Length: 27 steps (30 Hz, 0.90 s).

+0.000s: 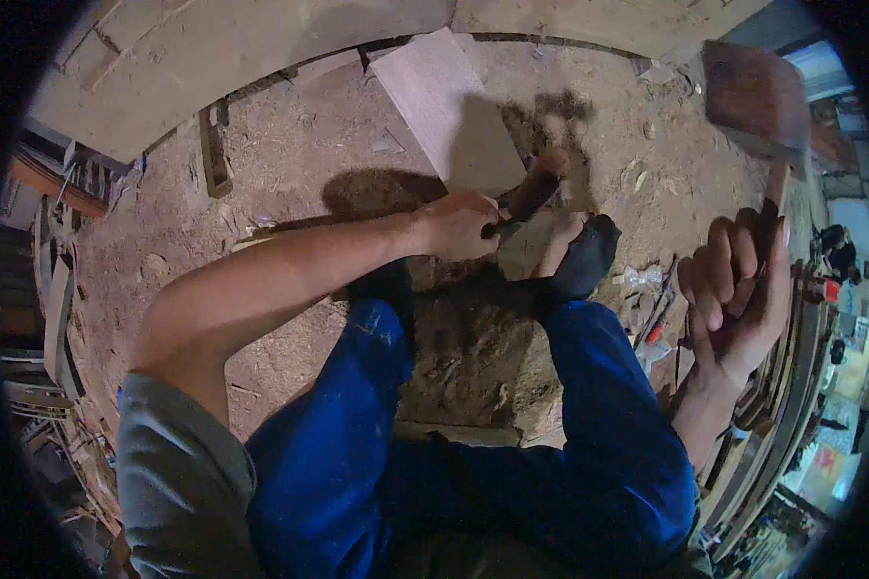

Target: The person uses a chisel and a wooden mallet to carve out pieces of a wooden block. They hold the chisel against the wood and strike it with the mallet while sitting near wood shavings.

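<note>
My left hand (459, 225) is closed in a fist between my feet, gripping what looks like a chisel (533, 196). Its dark handle tilts up to the right and ends in a pale rounded butt; the blade is hidden. Just below, a piece of wood (523, 253) lies by my right foot (589, 256), partly covered. My right hand (734, 280) is raised at the right, fingers curled round the handle of a wooden mallet. The mallet's reddish-brown block head (755, 98) is up at the far right, apart from the chisel and slightly blurred.
A pale flat board (449, 106) lies on the dusty floor beyond my left hand. A large plank (251, 68) runs along the far side. A small wooden frame piece (212, 154) lies at left. Stacked timber (777, 425) lines the right; more wood pieces (58, 318) lean at left.
</note>
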Each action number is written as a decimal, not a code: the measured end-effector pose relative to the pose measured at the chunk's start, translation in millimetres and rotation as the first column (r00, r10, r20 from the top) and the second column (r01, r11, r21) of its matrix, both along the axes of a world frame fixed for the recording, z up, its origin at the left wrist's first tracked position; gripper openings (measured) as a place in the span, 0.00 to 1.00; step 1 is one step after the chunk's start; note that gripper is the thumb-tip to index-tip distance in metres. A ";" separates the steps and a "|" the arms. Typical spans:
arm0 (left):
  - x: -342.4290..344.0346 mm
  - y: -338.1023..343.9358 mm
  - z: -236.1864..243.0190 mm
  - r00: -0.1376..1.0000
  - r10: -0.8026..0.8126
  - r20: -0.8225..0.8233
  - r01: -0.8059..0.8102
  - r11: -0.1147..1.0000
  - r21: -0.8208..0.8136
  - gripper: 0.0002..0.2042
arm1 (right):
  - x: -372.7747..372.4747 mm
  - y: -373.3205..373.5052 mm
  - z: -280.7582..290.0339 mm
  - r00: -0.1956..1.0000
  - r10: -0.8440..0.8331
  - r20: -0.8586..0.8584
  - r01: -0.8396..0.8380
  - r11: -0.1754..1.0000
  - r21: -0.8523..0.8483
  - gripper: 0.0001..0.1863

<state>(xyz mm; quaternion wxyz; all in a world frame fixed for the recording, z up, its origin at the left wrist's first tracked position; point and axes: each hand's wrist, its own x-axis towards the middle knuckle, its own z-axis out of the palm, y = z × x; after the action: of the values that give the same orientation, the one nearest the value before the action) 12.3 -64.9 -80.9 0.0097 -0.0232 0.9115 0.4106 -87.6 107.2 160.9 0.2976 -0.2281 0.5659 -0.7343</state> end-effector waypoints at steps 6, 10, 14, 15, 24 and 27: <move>-0.5 0.8 6.1 0.994 -0.063 0.089 0.069 0.995 -0.067 0.17 | -32.6 36.2 -54.5 0.954 0.260 0.151 -0.300 0.847 0.440 0.19; 10.7 2.4 -16.5 0.999 -0.023 0.047 0.025 0.999 -0.032 0.17 | -21.5 34.4 -44.0 0.999 0.038 0.018 -0.042 0.954 0.296 0.14; 6.3 3.1 -13.3 0.996 -0.087 0.026 0.088 0.995 -0.035 0.16 | -25.9 19.7 18.4 0.963 0.261 0.058 -0.244 0.946 -0.215 0.19; 2.9 5.0 -17.7 0.996 -0.085 0.005 0.085 0.996 -0.021 0.16 | -22.0 15.2 25.8 0.975 0.223 -0.009 -0.217 0.940 -0.262 0.19; 18.7 2.4 -9.1 0.906 -0.036 -0.422 -0.057 0.977 -0.206 0.14 | -1.9 -6.8 -44.4 0.953 0.164 0.255 -0.268 0.850 0.454 0.15; 16.4 7.7 -58.8 0.986 -0.022 -0.165 -0.005 0.986 -0.164 0.14 | 12.0 -6.9 -29.5 0.990 0.124 0.068 -0.141 0.871 0.470 0.20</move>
<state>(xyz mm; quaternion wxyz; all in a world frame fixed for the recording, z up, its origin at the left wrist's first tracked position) 28.7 -57.2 -139.7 -0.0667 0.0143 0.9398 0.3349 -75.6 100.3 131.5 0.4038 -0.1738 0.7057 -0.5557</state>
